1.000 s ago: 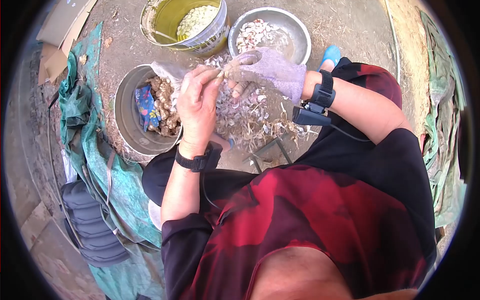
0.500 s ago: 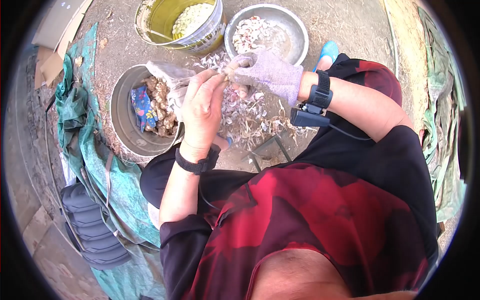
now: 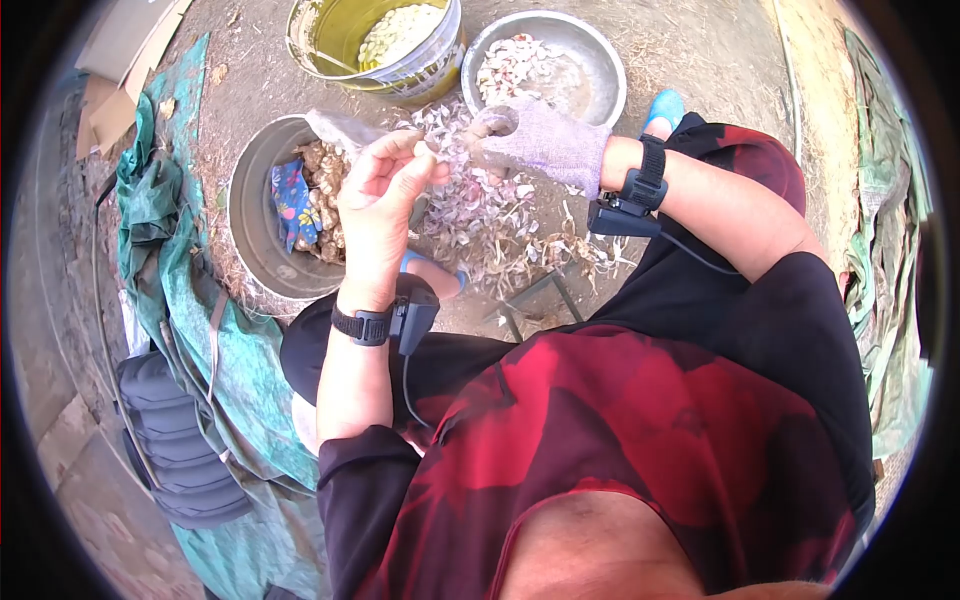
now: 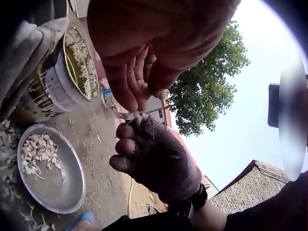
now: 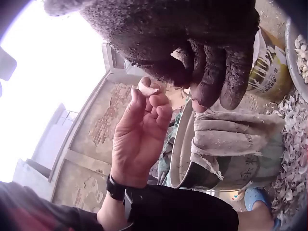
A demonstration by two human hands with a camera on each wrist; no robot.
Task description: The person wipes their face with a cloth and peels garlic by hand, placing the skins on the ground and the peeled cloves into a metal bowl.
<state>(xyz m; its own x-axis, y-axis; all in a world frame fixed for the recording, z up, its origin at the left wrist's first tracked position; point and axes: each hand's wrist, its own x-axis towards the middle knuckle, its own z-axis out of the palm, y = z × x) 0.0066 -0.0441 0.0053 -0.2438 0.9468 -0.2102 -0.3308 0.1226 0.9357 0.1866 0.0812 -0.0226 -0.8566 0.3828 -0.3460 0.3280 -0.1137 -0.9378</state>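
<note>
Both arms are bent at the elbow and held out before the chest, bringing the hands together. The left forearm (image 3: pixel 355 395) runs almost straight forward to a strapped wrist; the bare left hand (image 3: pixel 378 205) turns its palm toward the other hand, thumb and index finger pinched, the remaining fingers loosely curled. The right forearm (image 3: pixel 715 210) angles across to the gloved right hand (image 3: pixel 545 145), back upward, fingers bent and thumb meeting the index. In the head view, a narrow gap separates the fingertips.

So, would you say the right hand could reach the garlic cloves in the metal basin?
Probably yes; the gloved right hand appears near the open metal basin, and nothing seems to cover the garlic cloves inside.
</note>
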